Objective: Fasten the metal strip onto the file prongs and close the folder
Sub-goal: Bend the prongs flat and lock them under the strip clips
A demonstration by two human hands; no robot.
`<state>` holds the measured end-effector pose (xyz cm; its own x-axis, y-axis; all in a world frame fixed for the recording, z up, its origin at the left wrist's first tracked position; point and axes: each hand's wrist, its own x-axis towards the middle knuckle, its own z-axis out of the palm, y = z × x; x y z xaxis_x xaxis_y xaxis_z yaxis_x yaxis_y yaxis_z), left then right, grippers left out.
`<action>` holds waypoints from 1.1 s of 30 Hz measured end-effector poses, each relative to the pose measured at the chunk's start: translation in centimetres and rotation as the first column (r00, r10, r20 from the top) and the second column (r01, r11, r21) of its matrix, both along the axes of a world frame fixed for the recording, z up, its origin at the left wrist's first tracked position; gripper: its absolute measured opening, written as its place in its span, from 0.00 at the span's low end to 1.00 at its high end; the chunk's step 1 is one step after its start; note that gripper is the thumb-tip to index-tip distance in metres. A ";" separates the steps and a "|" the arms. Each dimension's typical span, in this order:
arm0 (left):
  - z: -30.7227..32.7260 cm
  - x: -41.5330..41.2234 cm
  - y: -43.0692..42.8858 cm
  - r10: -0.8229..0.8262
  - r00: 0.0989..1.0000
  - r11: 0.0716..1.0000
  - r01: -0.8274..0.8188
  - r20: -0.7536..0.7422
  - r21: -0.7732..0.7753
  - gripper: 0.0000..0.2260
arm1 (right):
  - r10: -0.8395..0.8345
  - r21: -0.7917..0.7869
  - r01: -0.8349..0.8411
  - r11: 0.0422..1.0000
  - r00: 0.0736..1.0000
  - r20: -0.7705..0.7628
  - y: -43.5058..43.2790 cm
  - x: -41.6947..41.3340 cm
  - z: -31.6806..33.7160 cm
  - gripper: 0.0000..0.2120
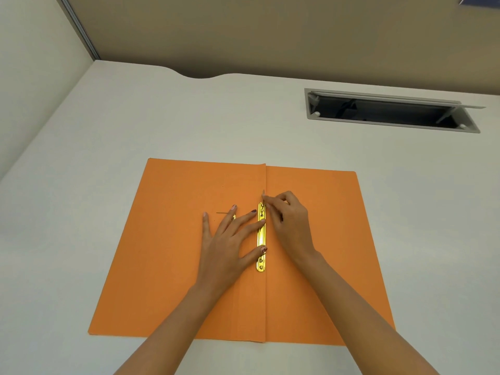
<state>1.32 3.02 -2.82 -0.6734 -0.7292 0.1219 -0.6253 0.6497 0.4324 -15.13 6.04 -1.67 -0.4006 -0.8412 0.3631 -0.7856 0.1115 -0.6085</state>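
An orange folder (167, 266) lies open and flat on the white desk. A gold metal strip (261, 239) runs along its centre fold. My left hand (230, 239) rests flat on the left flap with fingers spread, its thumb and two fingertips pressing on the strip. My right hand (289, 223) sits on the right flap, its fingertips pinching a thin upright prong (263, 193) at the strip's far end. A second small gold piece (233, 218) shows under my left fingers, mostly hidden.
The white desk (135, 125) extends around the folder. An open grey cable hatch (389, 112) is set into the desk at the back right. A partition wall stands at the left and behind the desk.
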 end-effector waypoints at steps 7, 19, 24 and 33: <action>0.0 0.0 0.0 -0.009 1.000 1.000 0.009 0.017 0.006 0.24 | -0.013 0.064 0.005 0.998 0.991 0.131 0.7 0.7 0.9 0.11; 1.2 -0.6 -0.2 0.083 0.995 0.981 -0.071 -0.059 0.182 0.19 | 0.019 0.209 -0.070 0.975 0.971 0.238 7.4 3.9 2.0 0.10; 1.2 -0.6 0.0 0.099 0.992 0.977 -0.081 -0.081 0.197 0.19 | -0.006 0.168 -0.023 0.985 0.985 0.171 8.3 5.5 2.2 0.06; 1.3 -0.6 0.1 0.096 0.992 0.981 -0.081 -0.080 0.179 0.19 | -0.006 0.184 0.002 0.983 1.000 0.019 8.2 6.3 2.5 0.05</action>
<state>0.76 3.09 -1.55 -0.5974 -0.8008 0.0427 -0.6317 0.5027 0.5901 -8.79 14.21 0.81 -0.4099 -0.8912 0.1945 -0.7730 0.2262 -0.5927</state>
